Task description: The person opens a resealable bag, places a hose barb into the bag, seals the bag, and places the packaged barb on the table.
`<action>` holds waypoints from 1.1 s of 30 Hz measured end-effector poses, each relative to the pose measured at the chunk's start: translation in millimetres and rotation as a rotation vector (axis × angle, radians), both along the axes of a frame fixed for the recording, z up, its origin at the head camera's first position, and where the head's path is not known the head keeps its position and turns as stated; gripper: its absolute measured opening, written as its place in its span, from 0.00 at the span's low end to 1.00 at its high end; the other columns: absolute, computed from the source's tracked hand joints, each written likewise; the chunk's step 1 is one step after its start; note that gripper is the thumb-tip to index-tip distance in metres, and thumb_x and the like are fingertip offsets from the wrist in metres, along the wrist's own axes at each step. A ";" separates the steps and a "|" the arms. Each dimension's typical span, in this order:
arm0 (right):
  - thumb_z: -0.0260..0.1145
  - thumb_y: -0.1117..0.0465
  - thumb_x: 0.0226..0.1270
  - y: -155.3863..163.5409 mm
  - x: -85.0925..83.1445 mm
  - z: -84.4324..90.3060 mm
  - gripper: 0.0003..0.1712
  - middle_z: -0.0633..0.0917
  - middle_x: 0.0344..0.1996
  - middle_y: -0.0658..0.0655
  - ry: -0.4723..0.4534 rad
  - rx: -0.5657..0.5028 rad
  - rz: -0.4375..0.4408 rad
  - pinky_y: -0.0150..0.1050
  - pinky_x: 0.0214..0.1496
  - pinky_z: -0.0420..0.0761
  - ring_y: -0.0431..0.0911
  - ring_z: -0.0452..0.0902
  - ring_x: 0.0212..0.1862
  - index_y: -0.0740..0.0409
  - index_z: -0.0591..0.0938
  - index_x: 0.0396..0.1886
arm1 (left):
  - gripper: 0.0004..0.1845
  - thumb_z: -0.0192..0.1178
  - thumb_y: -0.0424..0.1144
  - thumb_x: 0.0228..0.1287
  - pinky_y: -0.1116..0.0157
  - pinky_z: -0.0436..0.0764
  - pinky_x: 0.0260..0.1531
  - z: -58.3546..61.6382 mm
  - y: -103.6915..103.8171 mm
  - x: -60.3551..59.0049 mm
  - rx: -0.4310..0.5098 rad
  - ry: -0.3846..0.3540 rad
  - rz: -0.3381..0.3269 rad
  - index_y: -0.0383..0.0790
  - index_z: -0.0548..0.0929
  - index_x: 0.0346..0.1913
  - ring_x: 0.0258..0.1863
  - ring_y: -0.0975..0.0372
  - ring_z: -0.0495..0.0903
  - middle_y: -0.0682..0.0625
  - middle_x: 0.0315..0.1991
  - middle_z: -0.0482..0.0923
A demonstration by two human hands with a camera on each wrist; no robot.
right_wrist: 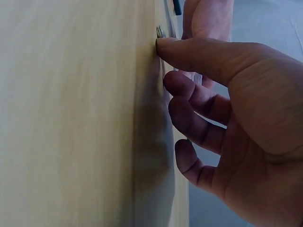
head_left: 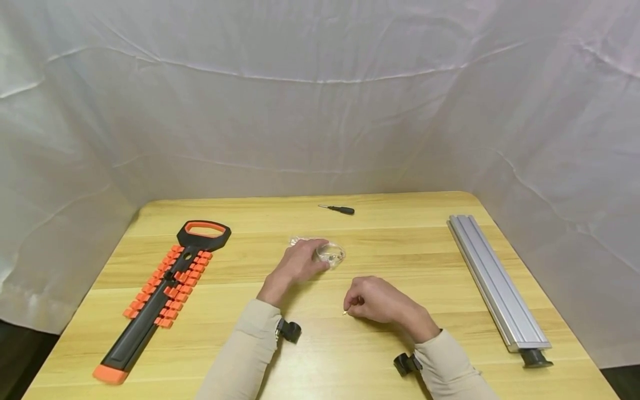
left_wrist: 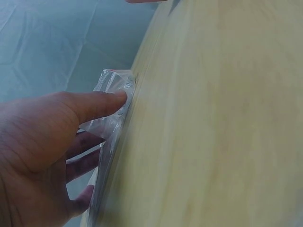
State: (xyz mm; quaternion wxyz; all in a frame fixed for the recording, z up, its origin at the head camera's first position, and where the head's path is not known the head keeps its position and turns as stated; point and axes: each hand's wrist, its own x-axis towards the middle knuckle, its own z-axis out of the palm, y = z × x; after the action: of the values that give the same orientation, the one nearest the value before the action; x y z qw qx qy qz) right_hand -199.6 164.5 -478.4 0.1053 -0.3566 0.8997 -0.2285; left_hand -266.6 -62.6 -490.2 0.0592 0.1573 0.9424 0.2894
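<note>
The right hand (head_left: 380,303) pinches a small screw (head_left: 345,313) at its fingertips, tip against the counter (head_left: 320,355); the right wrist view shows only a metal glint there. The left hand (head_left: 299,262) presses relaxed fingers on a clear plastic bag (head_left: 331,254) mid-counter. No writing is readable.

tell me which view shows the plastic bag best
The left wrist view: the bag fills the near frame under the left hand. The head view shows it small and partly covered. The right wrist view does not show it.
</note>
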 end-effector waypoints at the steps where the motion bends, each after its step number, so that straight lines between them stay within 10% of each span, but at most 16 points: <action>1: 0.70 0.58 0.61 -0.2 0.1 0.1 0.03 0.80 0.30 0.39 0.012 0.001 0.011 0.27 0.37 0.77 0.30 0.74 0.32 0.43 0.88 0.31 | 0.32 0.66 0.51 0.60 0.52 0.71 0.64 -0.1 0.2 -0.3 0.000 0.000 0.001 0.56 0.70 0.68 0.62 0.54 0.73 0.51 0.64 0.74; 24: 0.64 0.57 0.67 -8.8 5.5 -0.2 0.06 0.77 0.32 0.38 0.029 0.034 0.067 0.28 0.41 0.76 0.32 0.72 0.34 0.42 0.82 0.30 | 0.32 0.66 0.50 0.60 0.50 0.67 0.67 0.9 1.2 -0.6 0.008 -0.006 -0.003 0.54 0.70 0.68 0.63 0.54 0.71 0.51 0.65 0.73; 33: 0.61 0.58 0.70 -8.0 -3.3 -0.8 0.03 0.77 0.34 0.40 0.021 -0.044 -0.047 0.31 0.42 0.77 0.34 0.71 0.36 0.46 0.80 0.36 | 0.33 0.66 0.50 0.60 0.51 0.68 0.66 1.4 1.1 0.8 0.010 -0.020 0.005 0.55 0.70 0.68 0.63 0.55 0.72 0.52 0.65 0.73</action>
State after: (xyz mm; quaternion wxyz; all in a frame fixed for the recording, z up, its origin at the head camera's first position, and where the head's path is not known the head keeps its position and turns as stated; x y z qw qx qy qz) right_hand -202.9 156.5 -479.2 0.0825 -0.3399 0.9038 -0.2467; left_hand -265.9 -61.4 -488.8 0.0670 0.1524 0.9406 0.2960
